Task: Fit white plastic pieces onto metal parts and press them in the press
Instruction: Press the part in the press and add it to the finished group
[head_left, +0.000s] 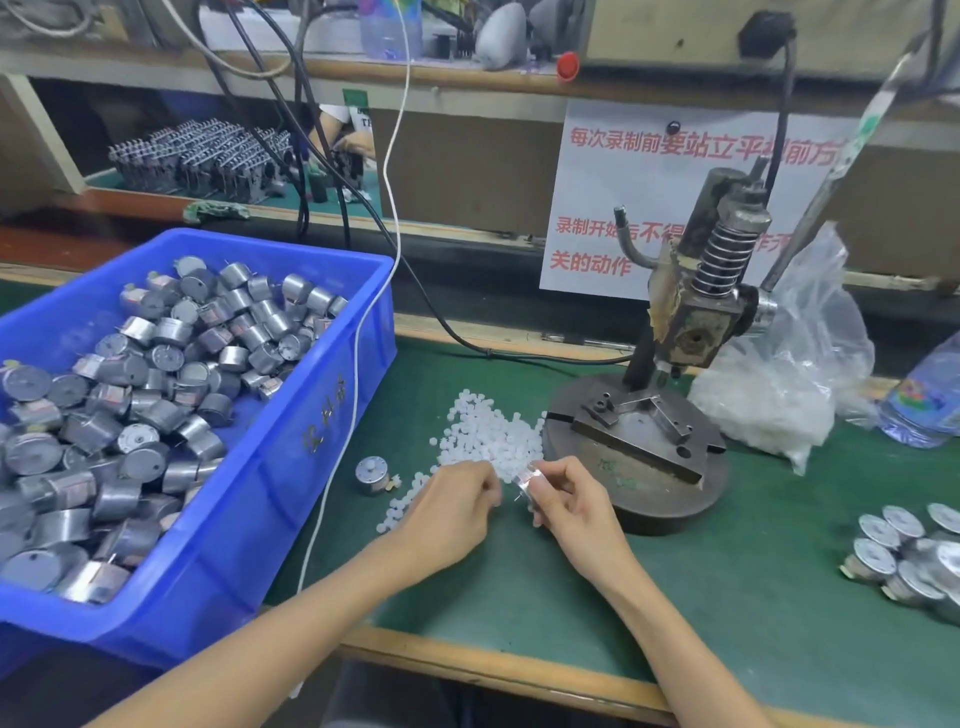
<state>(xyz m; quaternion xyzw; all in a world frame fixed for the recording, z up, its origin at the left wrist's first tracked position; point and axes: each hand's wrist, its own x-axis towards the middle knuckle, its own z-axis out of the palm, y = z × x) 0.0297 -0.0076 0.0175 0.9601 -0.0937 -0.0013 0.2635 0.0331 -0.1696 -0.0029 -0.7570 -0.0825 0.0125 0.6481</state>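
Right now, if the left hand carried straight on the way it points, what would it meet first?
Probably the metal part gripped by the right hand, just ahead of the left hand; white plastic pieces lie close behind, depth unclear.

Glossy blue plastic bin (291, 467) holds smooth silvery metal parts (156, 395); the press (696, 317) is worn, dark, rust-flecked metal; left of it, waxy white plastic pieces (488, 431) lie on the counter's (727, 597) matt green mat
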